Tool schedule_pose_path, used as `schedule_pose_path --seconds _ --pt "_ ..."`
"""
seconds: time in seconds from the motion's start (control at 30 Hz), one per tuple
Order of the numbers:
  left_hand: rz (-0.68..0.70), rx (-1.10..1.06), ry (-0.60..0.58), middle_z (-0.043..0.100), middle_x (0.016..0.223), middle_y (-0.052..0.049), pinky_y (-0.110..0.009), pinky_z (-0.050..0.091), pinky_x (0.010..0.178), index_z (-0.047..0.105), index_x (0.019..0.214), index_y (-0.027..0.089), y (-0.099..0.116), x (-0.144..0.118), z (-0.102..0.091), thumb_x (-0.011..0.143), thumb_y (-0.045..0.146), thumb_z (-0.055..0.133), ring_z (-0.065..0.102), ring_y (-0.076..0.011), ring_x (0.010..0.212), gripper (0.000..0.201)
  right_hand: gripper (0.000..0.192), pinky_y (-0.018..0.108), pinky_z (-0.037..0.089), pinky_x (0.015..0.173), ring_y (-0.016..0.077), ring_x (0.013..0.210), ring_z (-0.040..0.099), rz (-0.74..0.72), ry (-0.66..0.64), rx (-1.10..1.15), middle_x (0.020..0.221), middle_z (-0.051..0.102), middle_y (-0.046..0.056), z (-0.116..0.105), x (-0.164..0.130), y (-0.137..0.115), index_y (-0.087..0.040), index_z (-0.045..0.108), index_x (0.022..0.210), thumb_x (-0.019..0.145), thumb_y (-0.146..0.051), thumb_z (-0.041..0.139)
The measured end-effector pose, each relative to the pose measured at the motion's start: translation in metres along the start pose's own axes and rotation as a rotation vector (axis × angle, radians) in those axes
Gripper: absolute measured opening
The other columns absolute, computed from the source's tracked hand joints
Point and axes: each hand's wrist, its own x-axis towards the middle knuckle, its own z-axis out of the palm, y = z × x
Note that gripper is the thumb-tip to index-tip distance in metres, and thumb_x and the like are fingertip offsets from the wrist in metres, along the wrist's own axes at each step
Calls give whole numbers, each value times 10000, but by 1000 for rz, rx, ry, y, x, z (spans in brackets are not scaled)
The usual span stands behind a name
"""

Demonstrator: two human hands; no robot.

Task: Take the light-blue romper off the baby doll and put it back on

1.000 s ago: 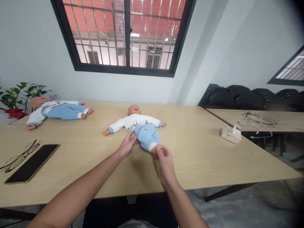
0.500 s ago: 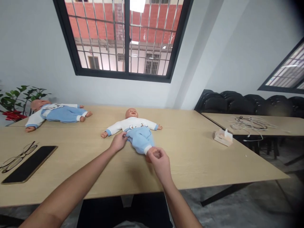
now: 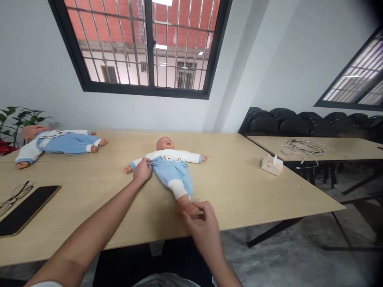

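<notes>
A baby doll [image 3: 165, 143] lies on its back on the wooden table, head toward the window, arms spread. It wears a white top with blue cuffs and light-blue pants [image 3: 173, 171]. My left hand [image 3: 143, 170] pinches the fabric of the pants at the waist, on the doll's left side in view. Down at the near end, my right hand [image 3: 203, 219] grips the doll's bare foot [image 3: 186, 205] between thumb and fingers. White leg fabric shows above that ankle. The doll's other foot is hidden.
A second, similarly dressed doll [image 3: 67, 142] lies at the far left by a plant [image 3: 19, 121]. Glasses [image 3: 16, 197] and a black phone [image 3: 30, 209] lie at the near left. A tissue box [image 3: 272, 165] stands on the right; cables [image 3: 305, 147] cover part of another table.
My right hand has drawn the foot nearer to me, so the leg is straighter and more white fabric and ankle show. My left hand still holds the waist. The view has shifted slightly right.
</notes>
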Motion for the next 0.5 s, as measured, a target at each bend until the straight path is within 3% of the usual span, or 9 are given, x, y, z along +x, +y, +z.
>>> schedule_pose_path --seconds 0.1,0.2,0.23,0.3,0.43,0.5 --pt "-21 -93 -35 676 1262 -181 -400 516 953 492 1294 146 7 -36 2 983 340 530 662 -273 1141 369 226 414 563 684 274 814 657 -200 -92 -194 920 664 58 27 -12 -2 -278 630 959 790 -289 780" --pt "-54 -225 -186 712 1215 -169 -381 586 815 418 1375 174 9 -89 4 1049 523 371 731 -242 994 480 243 461 547 734 302 830 643 -347 -154 -356 890 652 57 55 -22 -3 -279 595 911 779 -250 796" --pt "-72 -350 -306 686 1282 -177 -386 588 850 398 1394 194 7 -106 4 1018 549 461 722 -251 1059 521 239 466 544 740 308 835 640 -363 -167 -391 884 649 61 63 -25 -5 -274 592 912 786 -246 792" --pt "-51 -454 -383 624 1388 -178 -397 562 959 367 1416 218 3 -131 -1 919 504 667 673 -266 1191 647 223 453 541 743 307 860 642 -361 -228 -409 910 657 66 73 -29 -9 -265 596 942 809 -248 775" --pt "-4 -426 -239 581 1419 -179 -463 479 1088 334 1446 200 -14 -140 -24 830 399 755 609 -298 1282 771 155 402 529 818 267 963 650 -366 -394 -206 1035 680 57 67 -11 -14 -259 619 1042 897 -277 669" --pt "12 -366 -212 621 1351 -174 -469 501 1046 385 1418 176 -25 -132 -39 835 415 730 643 -307 1216 718 115 405 508 894 256 1005 637 -339 -336 -75 1038 678 67 56 19 -6 -246 629 1035 950 -274 559"
